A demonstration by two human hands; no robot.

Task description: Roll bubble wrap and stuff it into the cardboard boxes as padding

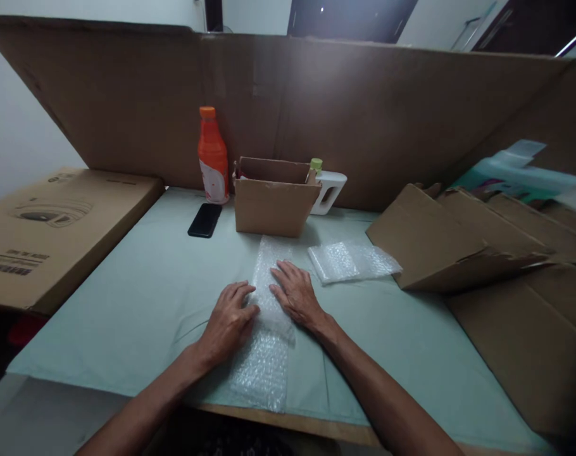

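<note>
A long strip of clear bubble wrap (262, 367) lies on the cloth-covered table, running from near the front edge toward a small cardboard box (271, 206). Part of the strip is doubled over in its middle. My right hand (295, 294) rests palm down on the strip's right side with fingers spread. At the strip's left edge is my left hand (231, 316), its fingers apart and slightly bent, the fingertips at the plastic. To the right of my right hand lies a folded piece of bubble wrap (352, 261).
An orange bottle (212, 158) and a black phone (205, 220) are left of the small box; a white handled jug (328, 192) is behind it. A large flat carton (64, 221) sits at left. Cardboard flaps (459, 240) and a teal container (516, 174) stand right.
</note>
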